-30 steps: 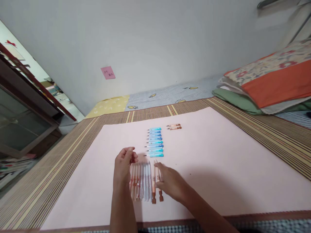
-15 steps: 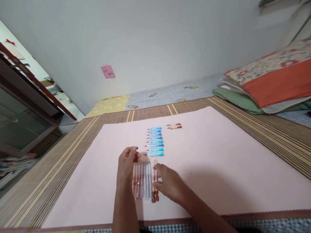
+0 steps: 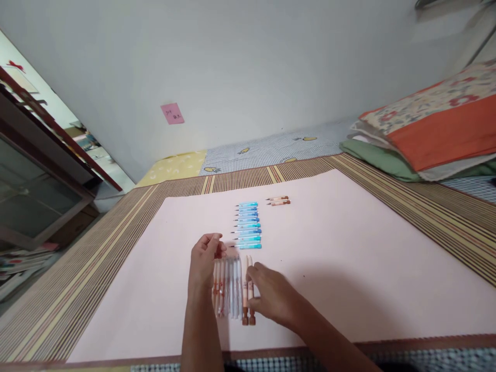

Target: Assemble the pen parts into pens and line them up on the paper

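On a pale pink sheet (image 3: 349, 258), my right hand (image 3: 271, 292) has its thumb and fingers closed along the side of a brown-ended pencil (image 3: 251, 307). A second brown-ended pencil (image 3: 245, 305) lies upright in view just left of it. Further left is a tight row of pale pink and white slim pencils (image 3: 231, 289), partly behind my left wrist. My left hand (image 3: 205, 253) hovers over the row's upper left end with curled fingers; whatever it may hold is hidden. Above, several blue pencils (image 3: 248, 226) lie sideways in a stack, dark tips to the left.
Two small brown-ended pencils (image 3: 279, 201) lie sideways to the upper right of the blue ones. A striped mat (image 3: 112, 232) lies under the sheet. Folded bedding (image 3: 434, 139) is stacked at the right, and a pink note (image 3: 172, 113) sticks to the wall.
The right-hand brown-ended pencil has shifted slightly and now lies straighter beside its neighbour, my right hand still at it. My left hand has barely moved.
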